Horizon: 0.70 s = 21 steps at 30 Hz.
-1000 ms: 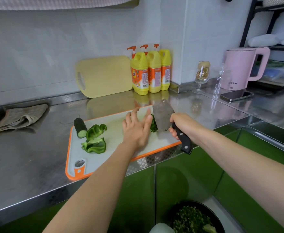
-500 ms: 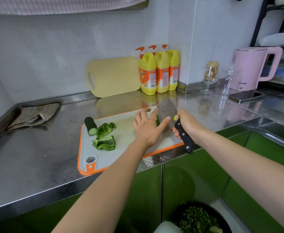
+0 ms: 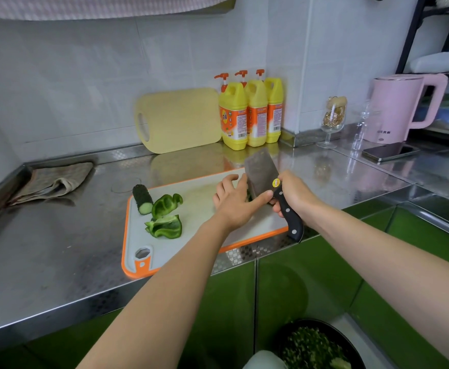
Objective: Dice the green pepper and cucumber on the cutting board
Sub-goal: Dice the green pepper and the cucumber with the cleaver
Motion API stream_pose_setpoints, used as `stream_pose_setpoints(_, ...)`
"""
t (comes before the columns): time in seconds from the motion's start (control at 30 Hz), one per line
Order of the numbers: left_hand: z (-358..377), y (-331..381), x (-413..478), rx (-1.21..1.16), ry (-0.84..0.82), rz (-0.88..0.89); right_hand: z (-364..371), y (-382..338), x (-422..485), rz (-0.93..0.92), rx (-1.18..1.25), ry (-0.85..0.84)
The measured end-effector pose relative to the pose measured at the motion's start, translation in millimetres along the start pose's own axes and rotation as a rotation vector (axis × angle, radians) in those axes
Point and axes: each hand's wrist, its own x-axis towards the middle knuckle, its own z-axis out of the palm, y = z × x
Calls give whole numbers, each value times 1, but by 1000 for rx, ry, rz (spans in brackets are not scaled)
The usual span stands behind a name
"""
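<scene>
The green pepper (image 3: 165,217) lies in two cut pieces on the left part of the cutting board (image 3: 199,194), and the cucumber (image 3: 142,199) stub lies just beside them at the board's far left edge, cut face toward the camera. On the right part of the board the left hand (image 3: 234,206) is held flat with straight fingers, its thumb against the flat of the cleaver (image 3: 260,171). A few chopped greens (image 3: 249,196) show between hand and blade. The right hand (image 3: 295,194) is wrapped round the cleaver's black handle, whose end juts past the table's near edge.

The board's near right corner sits at that edge of the steel table (image 3: 58,249). Bare steel stretches left of the board to a crumpled cloth (image 3: 50,182) in the far left corner. Against the far wall lean a yellow board (image 3: 180,119) and three yellow bottles (image 3: 250,113). To the far right stand a glass (image 3: 332,121), a pink kettle (image 3: 399,107) and a phone (image 3: 388,151), well apart from the hands. Below the table, near the camera, a dark bowl (image 3: 313,344) holds chopped greens
</scene>
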Motion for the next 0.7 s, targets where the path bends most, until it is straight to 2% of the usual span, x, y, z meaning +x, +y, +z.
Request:
stream_pose_setpoints(0.1, -3, -9, 4, 121, 81, 36, -3, 2, 3, -10, -33, 24)
stream_pose_setpoints(0.23, -9, -27, 7, 333, 174, -77, -9, 3, 6, 5, -10, 26)
stream_pose_setpoints(0.33, -8, -28, 5, 315, 246, -123, -11, 4, 9, 6, 1, 25)
stream_pose_setpoints(0.43, -7, -22, 6, 266, 330, -21, -11, 4, 9, 6, 14, 17)
stream_pose_setpoints(0.7, -8, -17, 16, 226, 228, 3, -19, 4, 5, -24, -24, 29)
